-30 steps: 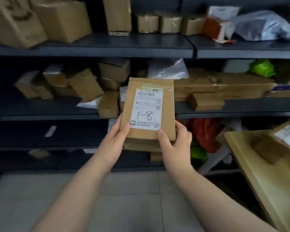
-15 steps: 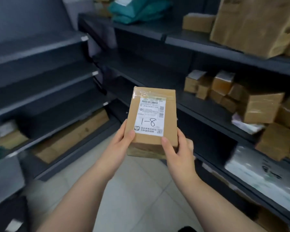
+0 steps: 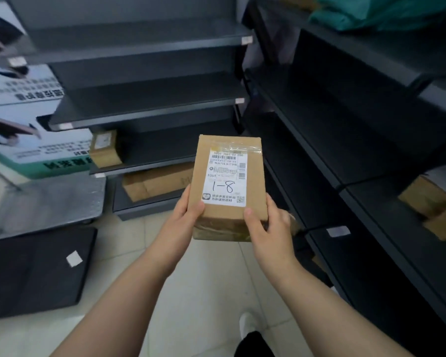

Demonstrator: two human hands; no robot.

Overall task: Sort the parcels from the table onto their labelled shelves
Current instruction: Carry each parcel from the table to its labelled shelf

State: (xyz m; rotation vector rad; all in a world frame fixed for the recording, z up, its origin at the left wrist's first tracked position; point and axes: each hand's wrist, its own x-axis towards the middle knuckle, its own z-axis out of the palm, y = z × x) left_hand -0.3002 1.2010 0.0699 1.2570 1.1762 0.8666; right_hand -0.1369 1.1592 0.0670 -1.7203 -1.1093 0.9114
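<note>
From the head camera, we are looking down at a brown parcel (image 3: 229, 186) that we are holding up in front of us with both hands. Our left hand (image 3: 183, 222) is gripping the parcel's left side near its bottom end, with the thumb lying on its front. Our right hand (image 3: 271, 228) is gripping the parcel's right side near the same end, and its thumb is pressing on the front too. So the fingers of both hands are curling round the parcel.

A white label (image 3: 224, 181) is sitting on the parcel's front, and "1-8" is showing on it in black pen.

Behind the parcel, a dark shelf rack (image 3: 144, 104) is standing. A small brown box (image 3: 104, 149) is resting on a shelf up and to the left of the parcel. A flat carton (image 3: 155, 184) is lying on the lowest shelf, just left of the parcel.

To the right of the parcel, a second rack (image 3: 345, 140) is running toward us. Some brown boxes (image 3: 433, 199) are sitting in it, far right of the parcel. A green bag (image 3: 371, 14) is lying high above the parcel, on the top shelf.

Below the parcel, pale floor tiles (image 3: 204, 292) are showing. Far left of the parcel, a poster (image 3: 23, 119) is leaning.
</note>
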